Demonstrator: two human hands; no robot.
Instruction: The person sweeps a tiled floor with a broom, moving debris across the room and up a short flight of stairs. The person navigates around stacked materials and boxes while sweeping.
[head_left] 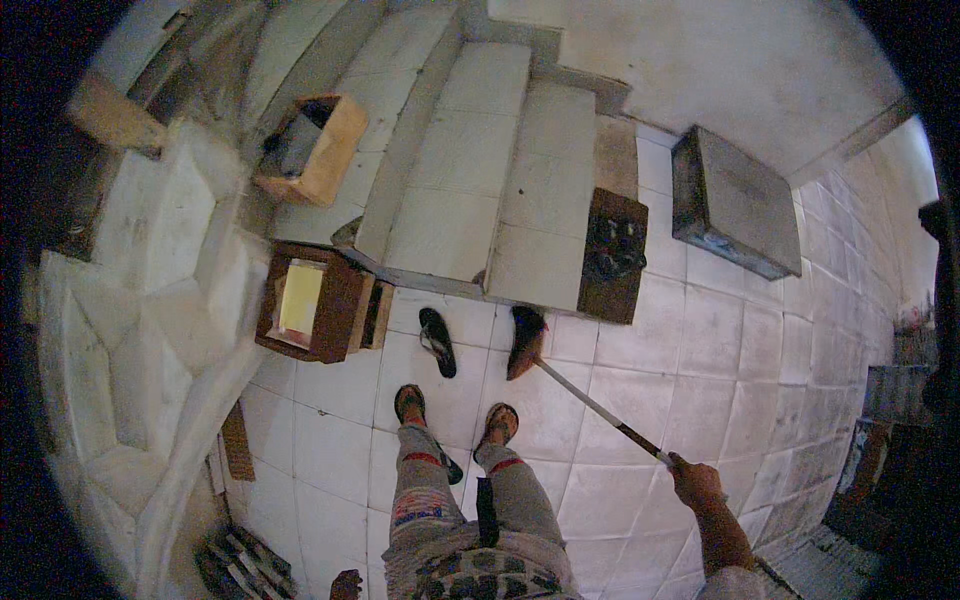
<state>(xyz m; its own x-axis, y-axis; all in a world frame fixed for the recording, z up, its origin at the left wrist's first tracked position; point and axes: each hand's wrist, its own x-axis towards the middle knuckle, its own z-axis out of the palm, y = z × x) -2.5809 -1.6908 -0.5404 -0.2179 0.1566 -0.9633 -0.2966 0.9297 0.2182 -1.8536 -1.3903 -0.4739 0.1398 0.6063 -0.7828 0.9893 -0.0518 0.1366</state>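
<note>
My right hand (697,482) is closed around the upper end of a broom (592,404) with a pale and dark handle. The broom's dark, reddish-edged head (524,345) rests on the tiled floor, near the lowest stair step. My left hand (346,585) shows only in part at the lower edge, away from the broom; its fingers are too dark to read. A black flip-flop (437,342) lies on the tiles just left of the broom head. Another dark flip-flop (453,470) shows partly behind my leg.
Tiled stairs (445,190) rise ahead, with a cardboard box (333,150) on them. A brown wooden box (335,335) with a yellow panel stands at their left foot. Dark footwear (612,248) lies on a brown mat (610,302). A grey block (745,195) sits by the wall.
</note>
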